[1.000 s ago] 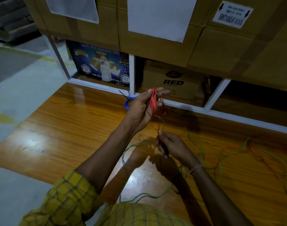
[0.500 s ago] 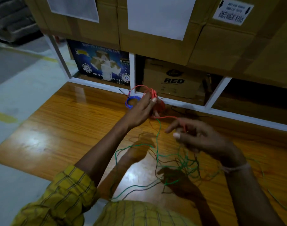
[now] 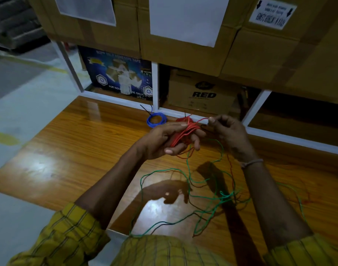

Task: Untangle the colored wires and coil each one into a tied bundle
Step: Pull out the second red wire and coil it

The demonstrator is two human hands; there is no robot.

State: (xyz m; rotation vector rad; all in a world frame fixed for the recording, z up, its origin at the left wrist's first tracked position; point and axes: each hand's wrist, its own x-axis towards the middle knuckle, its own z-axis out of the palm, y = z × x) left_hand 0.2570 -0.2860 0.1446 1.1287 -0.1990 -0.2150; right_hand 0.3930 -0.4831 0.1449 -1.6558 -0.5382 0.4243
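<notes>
Right hand (image 3: pixel 228 134) has risen far to pinch the red wire's (image 3: pixel 185 131) end; left hand (image 3: pixel 164 141) grips the coil. Pulling hard may tighten the green wire (image 3: pixel 206 196) tangle.

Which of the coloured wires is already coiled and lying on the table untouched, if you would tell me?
The blue wire, a closed coil lying by the white frame. The red wire is in the hands; the green wire sprawls loose.

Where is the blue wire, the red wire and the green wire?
blue wire (image 3: pixel 156 120), head view, on its coiled loop.
red wire (image 3: pixel 185 131), head view, on the strands across the left hand.
green wire (image 3: pixel 210 196), head view, on its loose tangle.
</notes>
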